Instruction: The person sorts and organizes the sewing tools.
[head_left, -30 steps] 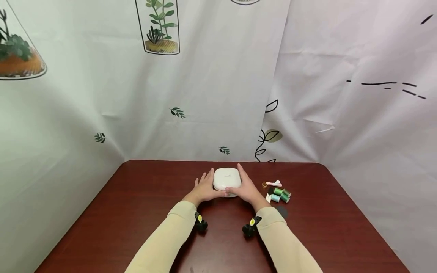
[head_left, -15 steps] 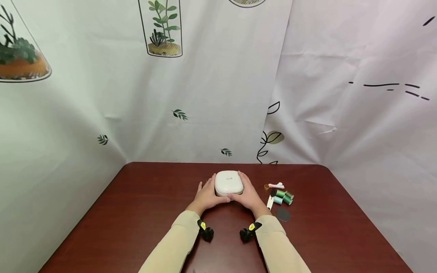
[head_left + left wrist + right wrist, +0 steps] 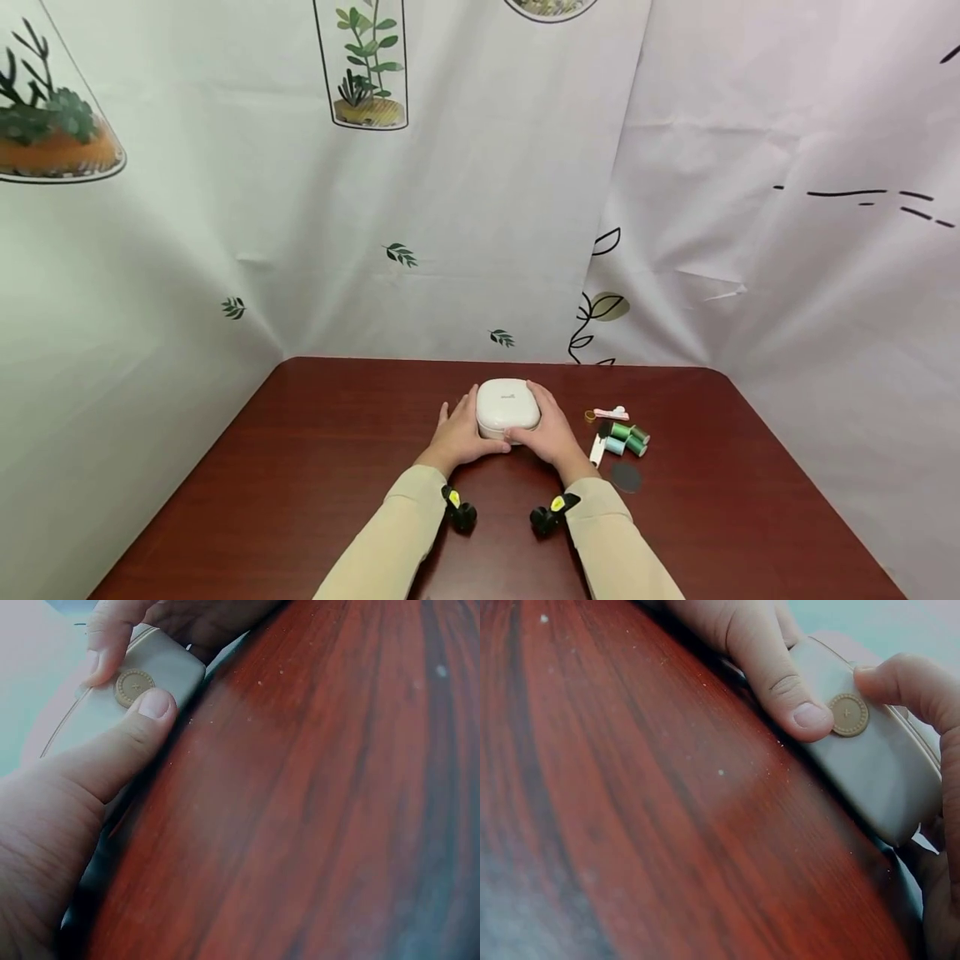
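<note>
Right hand (image 3: 553, 435) drawn nearer, grip — with left hand (image 3: 456, 438) — pinching white case (image 3: 507, 405), emblem (image 3: 850, 715) facing person (image 3: 386, 533), long axis unclear

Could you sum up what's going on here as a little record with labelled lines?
Object in hand: white rounded case, looks closed
Front detail: round tan button
Left hand: grips the case's left side, thumb at the button
Right hand: grips its right side, thumb near the upper front edge
Off to the right: green spools, light blue spool, dark grey disc, pink-and-white item
Surface: reddish-brown table
Backdrop: pale plant-printed cloth
</note>
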Available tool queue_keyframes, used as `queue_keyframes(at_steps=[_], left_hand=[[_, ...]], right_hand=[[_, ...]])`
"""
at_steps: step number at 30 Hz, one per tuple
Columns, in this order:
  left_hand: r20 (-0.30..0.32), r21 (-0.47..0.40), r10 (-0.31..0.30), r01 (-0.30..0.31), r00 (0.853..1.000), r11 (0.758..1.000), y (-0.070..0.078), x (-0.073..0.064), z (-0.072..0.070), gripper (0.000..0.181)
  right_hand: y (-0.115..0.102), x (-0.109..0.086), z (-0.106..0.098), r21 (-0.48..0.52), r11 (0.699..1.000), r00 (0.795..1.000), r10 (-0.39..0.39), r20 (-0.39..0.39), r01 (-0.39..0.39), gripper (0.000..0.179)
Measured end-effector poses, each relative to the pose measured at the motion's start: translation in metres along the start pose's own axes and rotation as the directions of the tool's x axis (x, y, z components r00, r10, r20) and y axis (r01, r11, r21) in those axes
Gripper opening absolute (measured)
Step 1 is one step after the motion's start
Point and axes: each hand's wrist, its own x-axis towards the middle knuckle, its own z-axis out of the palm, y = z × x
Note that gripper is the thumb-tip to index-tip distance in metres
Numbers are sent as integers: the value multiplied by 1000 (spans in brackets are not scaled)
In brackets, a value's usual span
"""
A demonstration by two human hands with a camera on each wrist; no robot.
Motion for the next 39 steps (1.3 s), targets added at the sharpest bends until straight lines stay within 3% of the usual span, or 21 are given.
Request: queue_keyframes(at_steps=[10, 18, 26, 32, 39], left_hand=[[-39, -13, 53, -54, 998, 998, 2, -5, -1, 124], [-42, 9, 61, -61, 997, 998, 6, -3, -4, 123], [-71, -37, 91, -94, 993, 995, 2, -7, 0, 123], [-81, -24, 86, -89, 993, 996, -3, -7, 7, 126], [-78, -17, 89, -91, 993, 996, -3, -5, 4, 123]], right_hand=[[3, 0, 1, -4, 1000, 1000, -7, -6, 7, 101], [-1, 5, -2, 78, 997, 999, 0, -38, 3, 90], [0, 8, -2, 46, 998, 998, 35, -44, -32, 89], [-8, 12, -7, 29, 994, 993, 109, -41, -108, 89], [-12, 22, -10, 16, 989, 986, 148, -74, -147, 85]])
